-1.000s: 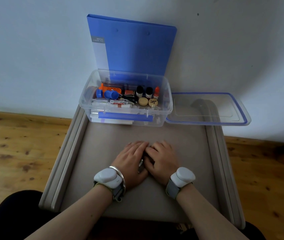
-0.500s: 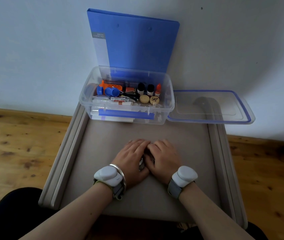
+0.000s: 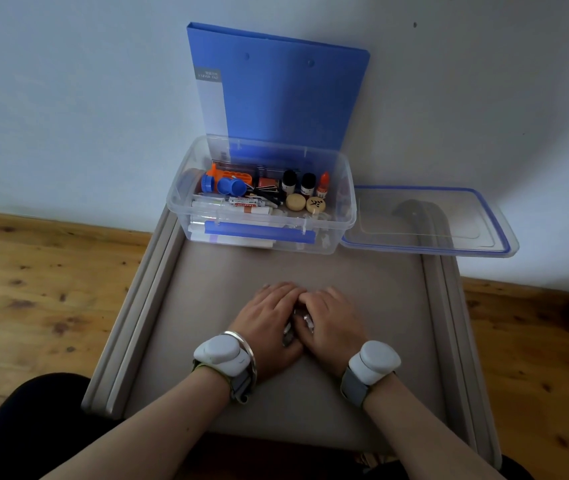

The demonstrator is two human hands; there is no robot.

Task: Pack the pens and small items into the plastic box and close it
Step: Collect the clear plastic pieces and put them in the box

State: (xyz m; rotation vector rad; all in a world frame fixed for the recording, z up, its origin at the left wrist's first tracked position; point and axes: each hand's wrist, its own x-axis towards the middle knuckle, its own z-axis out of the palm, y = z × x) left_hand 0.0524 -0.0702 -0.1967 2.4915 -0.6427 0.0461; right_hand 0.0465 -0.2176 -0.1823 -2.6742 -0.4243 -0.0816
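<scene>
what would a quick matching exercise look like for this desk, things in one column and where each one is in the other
Things:
1 blue folder
2 lid
3 orange-capped bottle
4 left hand

Places:
a inside the plastic box
b resting on the table, beside the right hand
c standing against the wall
d lying just right of the plastic box

Pairs: 1-c, 2-d, 3-a, 4-b

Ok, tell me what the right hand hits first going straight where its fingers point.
Probably the left hand, right beside its fingertips; past that, bare table up to the front wall of the box.
</scene>
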